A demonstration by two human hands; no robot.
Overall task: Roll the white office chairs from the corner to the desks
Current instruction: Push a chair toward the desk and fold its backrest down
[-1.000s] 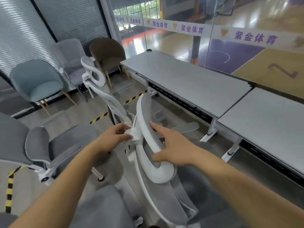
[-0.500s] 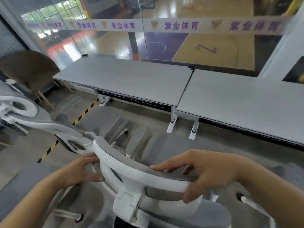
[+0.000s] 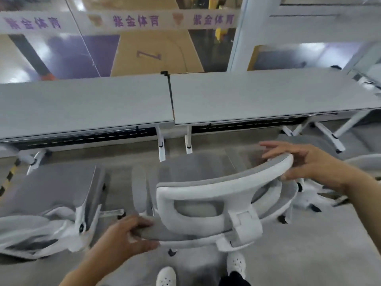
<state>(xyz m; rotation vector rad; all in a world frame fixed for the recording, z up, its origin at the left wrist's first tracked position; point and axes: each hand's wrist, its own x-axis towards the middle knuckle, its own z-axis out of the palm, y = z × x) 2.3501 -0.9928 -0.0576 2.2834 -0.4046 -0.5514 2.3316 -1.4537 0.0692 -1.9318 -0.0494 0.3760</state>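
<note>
Both hands, left hand (image 3: 125, 238) and right hand (image 3: 309, 162), grip the white-framed grey-mesh office chair (image 3: 208, 195); next it likely needs pushing toward the pale grey desk (image 3: 257, 96).

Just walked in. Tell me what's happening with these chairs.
A person is steering a white office chair toward two grey desks set end to end. The left hand grips the left end of the chair's backrest; the right hand holds the right end of its headrest. The chair faces the desks, roughly at the seam between them, not yet tucked under. A second white chair sits to its left, and part of another shows at the right edge.
</note>
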